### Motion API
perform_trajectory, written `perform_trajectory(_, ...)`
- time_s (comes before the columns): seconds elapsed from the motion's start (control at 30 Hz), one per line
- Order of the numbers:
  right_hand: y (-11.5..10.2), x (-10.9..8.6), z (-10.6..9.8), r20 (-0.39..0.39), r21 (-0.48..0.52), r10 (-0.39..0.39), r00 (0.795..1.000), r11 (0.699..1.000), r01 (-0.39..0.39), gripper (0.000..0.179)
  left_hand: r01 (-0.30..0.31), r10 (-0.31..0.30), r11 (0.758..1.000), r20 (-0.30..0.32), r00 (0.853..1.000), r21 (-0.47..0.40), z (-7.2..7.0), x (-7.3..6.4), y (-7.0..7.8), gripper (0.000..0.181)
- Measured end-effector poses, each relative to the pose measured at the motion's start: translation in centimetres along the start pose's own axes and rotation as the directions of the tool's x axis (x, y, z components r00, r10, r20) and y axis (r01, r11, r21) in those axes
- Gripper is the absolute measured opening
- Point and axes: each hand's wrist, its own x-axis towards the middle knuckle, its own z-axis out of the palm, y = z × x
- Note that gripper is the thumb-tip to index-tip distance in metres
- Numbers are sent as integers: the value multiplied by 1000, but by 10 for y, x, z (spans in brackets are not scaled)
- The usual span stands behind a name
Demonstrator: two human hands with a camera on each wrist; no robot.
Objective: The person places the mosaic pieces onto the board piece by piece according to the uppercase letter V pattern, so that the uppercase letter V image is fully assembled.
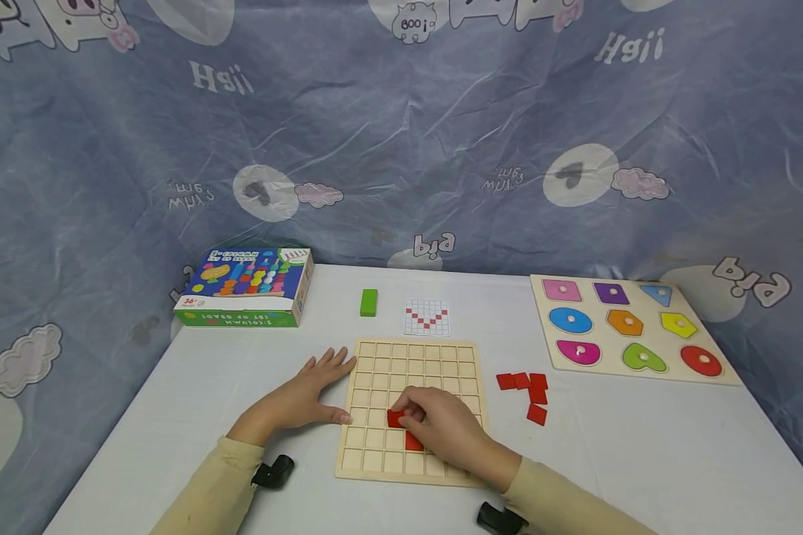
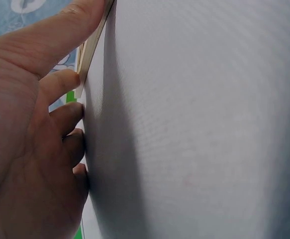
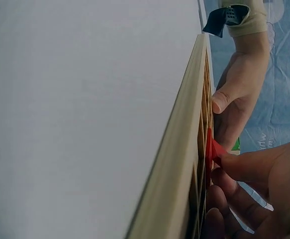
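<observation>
A wooden grid board lies flat on the white table. My right hand is over its middle, pinching a red square tile between thumb and fingertips. In the right wrist view that tile is tilted against the grid. Another red tile sits in a cell just below and to the right of it, partly under my hand. My left hand rests at the board's left edge with fingers spread, thumb and fingertips touching the rim; the left wrist view shows the thumb along the board's side.
Several loose red tiles lie right of the board. Behind it are a pattern card with red squares in a V and a green block. A boxed bead set stands back left; a shape puzzle board lies back right.
</observation>
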Motion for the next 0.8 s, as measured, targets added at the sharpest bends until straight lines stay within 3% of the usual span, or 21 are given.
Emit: perform_trajectory(0.8, -3, 1, 2, 0, -72, -16, 1000, 997, 16, 14, -12, 12, 1000, -9, 1000, 1, -1, -1, 0, 102)
